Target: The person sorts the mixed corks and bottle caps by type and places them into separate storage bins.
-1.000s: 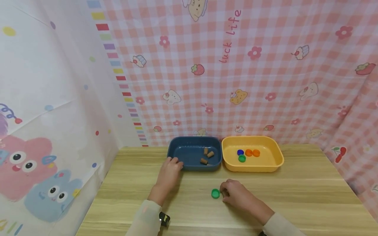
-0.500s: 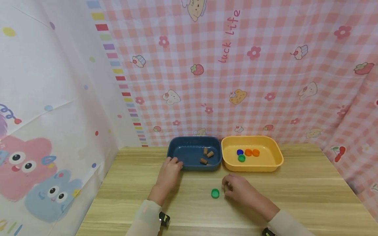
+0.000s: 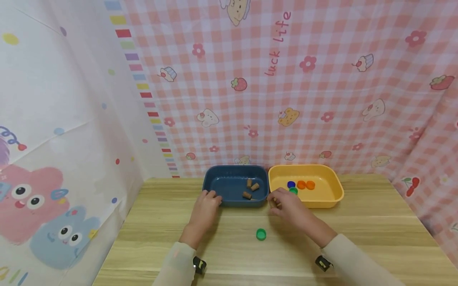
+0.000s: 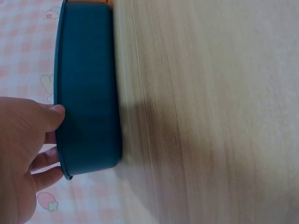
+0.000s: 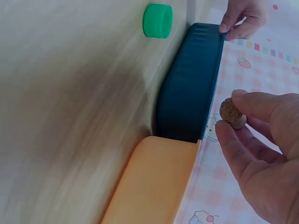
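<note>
My left hand (image 3: 204, 212) holds the rim of the dark blue tray (image 3: 229, 203) at its near left corner; in the left wrist view the thumb (image 4: 56, 115) lies over the edge and the fingers are behind it. Pinched between the right hand's (image 3: 291, 208) thumb and fingers is a cork (image 5: 230, 111), raised near where the two trays meet. Inside the blue tray lie three more corks (image 3: 255, 186). A green bottle cap (image 3: 261, 234) sits on the table in front of the trays.
The yellow tray (image 3: 327, 202) stands against the blue one on its right. It contains a blue cap (image 3: 291, 184), two orange caps (image 3: 310, 185) and a green cap (image 3: 293, 191), partly covered by the right hand. A checked cloth (image 3: 250, 99) hangs behind the wooden table (image 3: 372, 238).
The right hand has lifted the cork from beside the green cap on the table and carried it forward to the trays' front rims. The left hand keeps its place on the blue tray.
</note>
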Action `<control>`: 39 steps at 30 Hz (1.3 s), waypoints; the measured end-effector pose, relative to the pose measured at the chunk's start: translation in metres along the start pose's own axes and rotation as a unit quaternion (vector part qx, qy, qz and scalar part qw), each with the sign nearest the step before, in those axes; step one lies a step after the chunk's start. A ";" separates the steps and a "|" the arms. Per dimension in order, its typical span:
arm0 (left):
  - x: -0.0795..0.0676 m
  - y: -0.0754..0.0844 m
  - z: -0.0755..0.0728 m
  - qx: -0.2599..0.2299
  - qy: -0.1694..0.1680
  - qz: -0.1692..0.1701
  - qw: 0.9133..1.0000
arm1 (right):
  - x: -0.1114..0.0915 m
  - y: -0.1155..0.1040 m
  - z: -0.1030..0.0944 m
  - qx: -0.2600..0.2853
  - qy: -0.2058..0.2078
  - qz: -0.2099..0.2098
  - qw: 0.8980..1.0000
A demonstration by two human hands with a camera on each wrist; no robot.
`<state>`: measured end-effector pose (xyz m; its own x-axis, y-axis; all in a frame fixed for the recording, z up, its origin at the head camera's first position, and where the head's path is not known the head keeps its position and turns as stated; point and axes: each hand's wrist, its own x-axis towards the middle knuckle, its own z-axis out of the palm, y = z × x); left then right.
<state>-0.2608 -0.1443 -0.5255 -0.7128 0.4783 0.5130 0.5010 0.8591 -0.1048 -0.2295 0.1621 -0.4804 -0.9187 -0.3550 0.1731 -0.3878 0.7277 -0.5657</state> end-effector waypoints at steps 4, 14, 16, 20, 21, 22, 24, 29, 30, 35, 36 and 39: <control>-0.001 0.000 0.002 0.001 0.002 0.001 1.000 | 0.011 -0.001 -0.003 -0.001 0.011 -0.019 1.000; 0.001 0.000 0.001 0.001 -0.005 0.003 1.000 | 0.041 -0.007 -0.010 -0.028 0.007 -0.034 0.999; 0.001 0.001 0.000 0.000 -0.006 0.003 1.000 | 0.046 -0.007 -0.010 -0.028 0.003 -0.036 0.999; 0.002 0.001 -0.002 -0.002 -0.005 0.003 1.000 | 0.055 -0.007 -0.007 -0.021 -0.005 -0.043 0.999; 0.002 0.001 -0.002 -0.001 -0.006 0.003 1.000 | 0.057 -0.007 -0.007 -0.017 -0.008 -0.043 0.999; 0.002 0.001 -0.002 -0.002 -0.007 0.003 1.000 | 0.059 -0.008 -0.006 -0.016 -0.011 -0.043 0.999; 0.002 0.000 -0.001 -0.002 -0.008 0.002 1.000 | 0.063 -0.008 -0.005 -0.012 -0.019 -0.033 0.999; 0.001 -0.002 0.000 -0.001 -0.007 0.003 1.000 | 0.074 -0.007 -0.002 -0.012 -0.035 -0.019 0.999; 0.001 -0.001 0.000 -0.001 -0.008 0.002 1.000 | 0.076 -0.007 -0.001 -0.012 -0.038 -0.020 0.999; 0.001 0.000 -0.002 -0.002 -0.018 -0.008 1.000 | 0.086 -0.004 0.003 -0.030 -0.059 -0.028 0.997; 0.001 0.000 -0.002 -0.002 -0.021 -0.010 1.000 | 0.087 -0.003 0.004 -0.036 -0.062 -0.032 0.997; 0.001 0.001 -0.002 -0.002 -0.024 -0.011 1.000 | 0.092 0.000 0.005 -0.062 -0.066 -0.046 0.995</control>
<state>-0.2599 -0.1436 -0.5234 -0.7464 0.4666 0.4746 0.4860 0.8693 -0.0903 -0.3138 0.1262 -0.4685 -0.8642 -0.4917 0.1070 -0.4835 0.7523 -0.4475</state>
